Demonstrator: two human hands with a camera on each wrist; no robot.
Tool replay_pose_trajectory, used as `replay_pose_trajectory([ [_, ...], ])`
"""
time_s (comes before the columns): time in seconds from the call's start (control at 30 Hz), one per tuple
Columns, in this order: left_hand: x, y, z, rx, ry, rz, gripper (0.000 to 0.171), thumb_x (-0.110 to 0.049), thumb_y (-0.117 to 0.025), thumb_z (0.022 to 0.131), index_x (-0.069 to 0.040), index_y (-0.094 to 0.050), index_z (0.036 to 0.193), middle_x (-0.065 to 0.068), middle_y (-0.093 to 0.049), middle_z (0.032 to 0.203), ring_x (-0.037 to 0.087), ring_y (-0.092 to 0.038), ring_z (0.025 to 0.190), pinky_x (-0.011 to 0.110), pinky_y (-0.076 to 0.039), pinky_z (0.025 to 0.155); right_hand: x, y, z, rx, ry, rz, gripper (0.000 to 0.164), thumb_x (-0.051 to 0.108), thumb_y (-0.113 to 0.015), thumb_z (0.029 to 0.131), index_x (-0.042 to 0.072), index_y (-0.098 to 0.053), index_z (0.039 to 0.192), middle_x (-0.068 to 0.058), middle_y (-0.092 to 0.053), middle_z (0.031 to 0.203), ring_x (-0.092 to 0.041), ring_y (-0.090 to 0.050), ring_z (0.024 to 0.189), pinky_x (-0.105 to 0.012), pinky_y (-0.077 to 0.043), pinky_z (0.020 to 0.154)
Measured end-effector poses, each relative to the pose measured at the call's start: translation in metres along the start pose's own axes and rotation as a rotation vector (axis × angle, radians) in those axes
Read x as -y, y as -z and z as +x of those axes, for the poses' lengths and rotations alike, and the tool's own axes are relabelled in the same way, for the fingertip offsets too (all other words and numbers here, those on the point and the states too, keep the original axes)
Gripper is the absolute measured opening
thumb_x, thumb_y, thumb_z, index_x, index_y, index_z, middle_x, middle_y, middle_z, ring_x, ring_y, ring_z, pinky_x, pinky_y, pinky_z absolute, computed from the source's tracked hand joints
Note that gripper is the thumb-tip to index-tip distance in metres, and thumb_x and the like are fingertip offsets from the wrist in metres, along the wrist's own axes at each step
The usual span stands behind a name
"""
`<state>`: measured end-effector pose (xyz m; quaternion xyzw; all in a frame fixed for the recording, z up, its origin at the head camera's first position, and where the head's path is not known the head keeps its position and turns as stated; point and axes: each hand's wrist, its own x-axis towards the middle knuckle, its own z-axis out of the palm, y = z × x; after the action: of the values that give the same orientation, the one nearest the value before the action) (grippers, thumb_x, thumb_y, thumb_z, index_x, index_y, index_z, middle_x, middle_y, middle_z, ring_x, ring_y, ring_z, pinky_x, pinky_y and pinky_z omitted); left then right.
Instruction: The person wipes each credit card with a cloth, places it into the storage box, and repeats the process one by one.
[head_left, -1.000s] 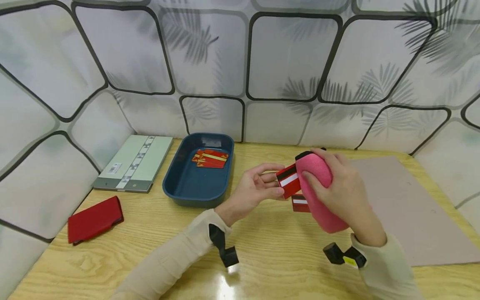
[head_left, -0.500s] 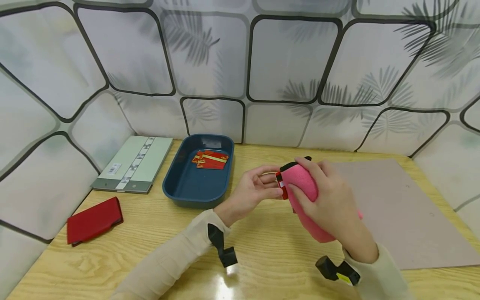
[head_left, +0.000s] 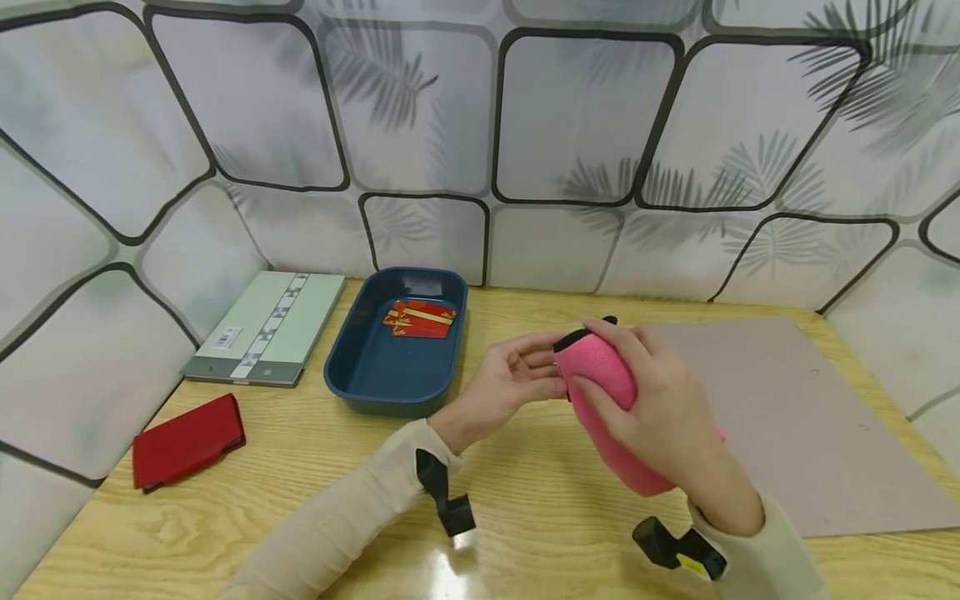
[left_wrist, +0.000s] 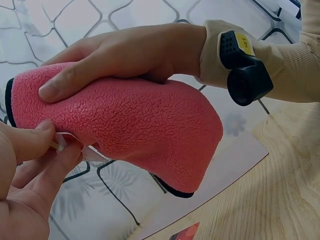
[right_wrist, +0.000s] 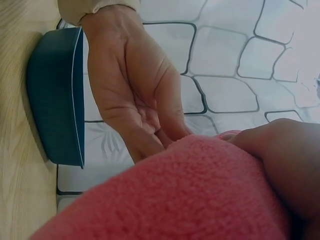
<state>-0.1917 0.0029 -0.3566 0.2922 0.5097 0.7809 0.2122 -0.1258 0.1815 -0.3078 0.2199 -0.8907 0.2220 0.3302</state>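
My right hand grips a pink fleece cloth with black edging, its thumb pressed on the near face. Opposite it, my left hand pinches the edge of a card, its fingertips right at the cloth's left side. The cloth covers nearly all of that card; in the left wrist view only a thin pale edge of the card shows between thumb and fingers. A second red card peeks in at the bottom of the left wrist view, while the cloth hides it in the head view.
A dark blue tray holds red and gold cards. Left of it lie a pale green flat folder and a red wallet-like case. A greyish board covers the table's right side.
The right hand has moved left with the cloth, which now covers the red card with black and white stripes and the second card behind. The left hand has stayed nearly still.
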Motion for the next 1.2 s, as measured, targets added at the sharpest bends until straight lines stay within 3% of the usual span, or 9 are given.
replay_pose_trajectory([
  [0.23, -0.001, -0.003, 0.0, -0.006, 0.016, 0.012, 0.053, 0.018, -0.049, 0.09, 0.011, -0.037, 0.141, 0.038, -0.043, 0.136, 0.007, -0.064, 0.1, 0.027, -0.056, 0.087, -0.011, 0.002, 0.002, 0.018, -0.027, -0.027, 0.057, 0.016, -0.08, 0.075, 0.009, -0.057, 0.127, -0.016, -0.058, 0.096, -0.027, -0.059, 0.072, -0.042, -0.053, 0.054],
  [0.5, 0.0, -0.004, 0.0, 0.01, 0.025, 0.02, 0.053, 0.017, -0.05, 0.09, 0.01, -0.037, 0.141, 0.035, -0.044, 0.138, 0.013, -0.063, 0.104, 0.041, -0.058, 0.086, -0.031, 0.008, 0.004, 0.019, -0.087, -0.088, 0.055, 0.015, -0.077, 0.077, 0.01, -0.056, 0.128, -0.019, -0.057, 0.098, -0.033, -0.059, 0.072, -0.051, -0.054, 0.056],
  [0.73, -0.001, -0.003, -0.001, 0.008, 0.033, 0.037, 0.053, 0.015, -0.049, 0.091, 0.008, -0.037, 0.142, 0.032, -0.044, 0.14, 0.017, -0.06, 0.111, 0.036, -0.058, 0.086, -0.036, 0.01, 0.006, -0.004, -0.128, -0.121, 0.055, 0.015, -0.076, 0.078, 0.011, -0.056, 0.129, -0.02, -0.058, 0.102, -0.037, -0.06, 0.075, -0.056, -0.053, 0.059],
  [1.07, -0.003, -0.004, -0.002, -0.01, 0.02, 0.048, 0.054, 0.015, -0.051, 0.091, 0.006, -0.038, 0.143, 0.032, -0.045, 0.139, 0.032, -0.056, 0.122, 0.041, -0.057, 0.087, -0.023, 0.006, 0.004, -0.029, -0.079, -0.139, 0.055, 0.018, -0.079, 0.075, 0.012, -0.059, 0.125, -0.018, -0.057, 0.095, -0.035, -0.059, 0.068, -0.052, -0.051, 0.053],
  [1.2, -0.002, -0.004, -0.002, -0.013, 0.016, 0.04, 0.054, 0.015, -0.051, 0.091, 0.006, -0.038, 0.143, 0.033, -0.045, 0.139, 0.027, -0.059, 0.119, 0.04, -0.057, 0.088, -0.015, 0.002, 0.003, -0.027, -0.021, -0.117, 0.055, 0.019, -0.079, 0.074, 0.01, -0.06, 0.124, -0.017, -0.057, 0.092, -0.031, -0.059, 0.068, -0.046, -0.051, 0.051],
])
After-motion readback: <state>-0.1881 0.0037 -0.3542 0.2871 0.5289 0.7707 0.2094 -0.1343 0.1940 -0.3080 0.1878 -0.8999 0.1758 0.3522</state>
